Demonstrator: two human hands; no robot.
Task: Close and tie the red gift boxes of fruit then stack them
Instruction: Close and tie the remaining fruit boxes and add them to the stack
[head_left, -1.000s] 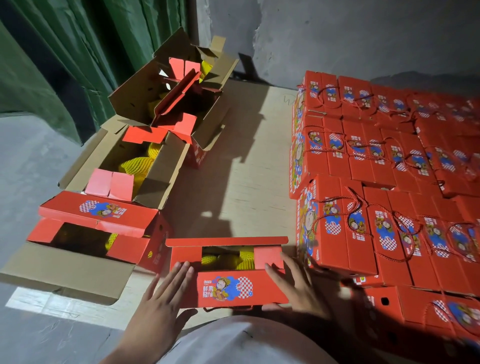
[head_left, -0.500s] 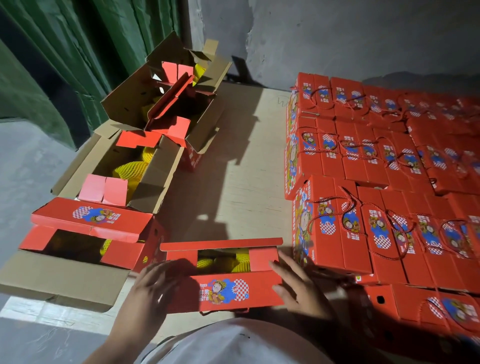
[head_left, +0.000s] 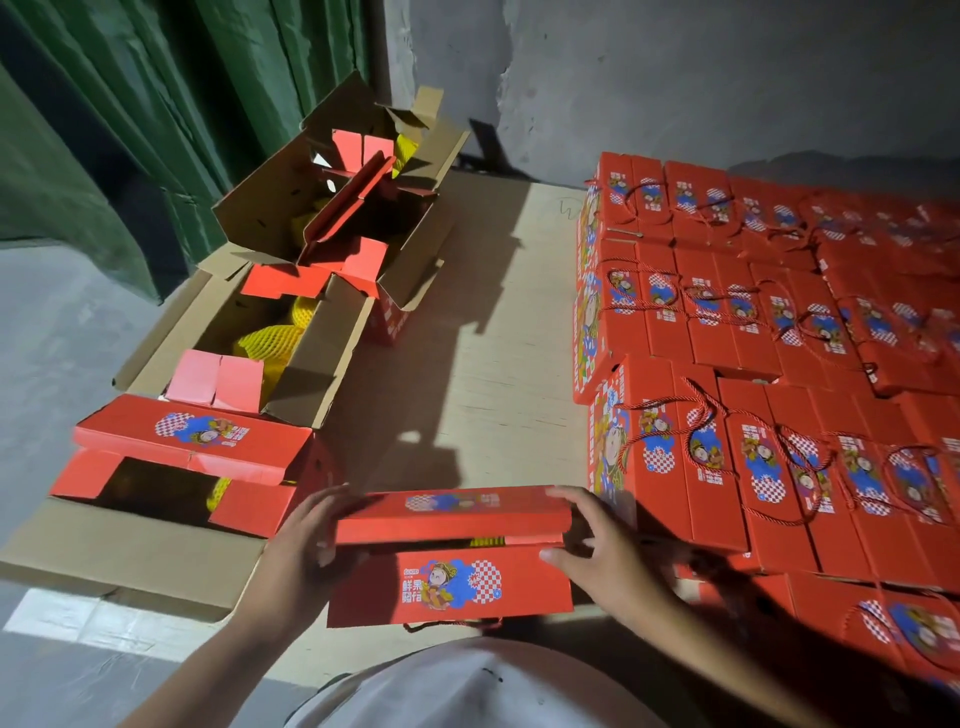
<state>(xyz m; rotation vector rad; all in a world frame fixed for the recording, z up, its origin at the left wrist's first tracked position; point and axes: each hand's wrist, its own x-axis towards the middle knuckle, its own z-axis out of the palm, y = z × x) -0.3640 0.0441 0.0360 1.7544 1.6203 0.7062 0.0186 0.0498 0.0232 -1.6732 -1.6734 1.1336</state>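
The left hand (head_left: 311, 540) clasps the left end of the red gift box (head_left: 451, 558), its fingers curled onto the end of the far lid flap (head_left: 452, 514) with the thumb side against the box's end wall. The box lies directly between the two hands, right in front of the person's body, on the pale board (head_left: 467, 374). Its long axis runs left to right, from one palm to the other, so neither hand is nearer; each holds its own end. The printed front face points toward the person, and the opening points up. The far flap is tipped down over the near flap (head_left: 449, 587), with a thin dark gap between them where yellow netted fruit (head_left: 488, 541) shows. My judgement is that the next move is a downward press of that flap along its whole length. The right hand (head_left: 597, 551) grips the right end, fingers spread over the flap's corner, thumb low on the front. Just beyond it to the right stand the closed tied boxes (head_left: 753, 467).
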